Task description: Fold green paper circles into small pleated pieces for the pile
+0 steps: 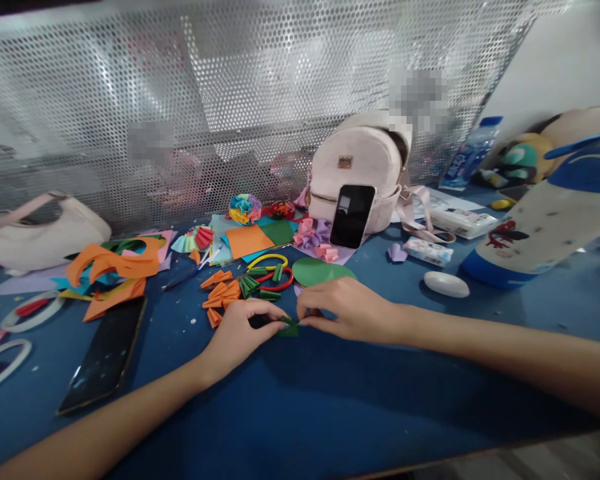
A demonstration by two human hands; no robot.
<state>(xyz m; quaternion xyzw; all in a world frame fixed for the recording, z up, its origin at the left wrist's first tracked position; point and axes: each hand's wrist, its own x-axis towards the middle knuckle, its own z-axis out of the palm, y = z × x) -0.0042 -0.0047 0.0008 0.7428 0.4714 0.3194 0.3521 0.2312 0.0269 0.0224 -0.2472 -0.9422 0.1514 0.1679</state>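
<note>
Near the middle of the blue table, my left hand (243, 333) pinches a small dark green paper piece (289, 328) between thumb and fingertips. On the piece's right side is my right hand (347, 310), its thumb and fingers pressed together at the edge; what its fingertips grip is too small to make out. Folded orange paper pieces (223, 293) lie just beyond my left hand. Behind the hands are folded green pieces (249, 287), a yellow ring (269, 259), a red ring (286, 283) and a green paper disc (320, 271).
A phone (105, 353) lies at the left by orange paper strips (113, 263). Another phone (353, 217) leans on a white backpack (355, 160). A large bottle (545, 220) and a white oval object (447, 284) stand right. Perforated metal screen (240, 100) behind.
</note>
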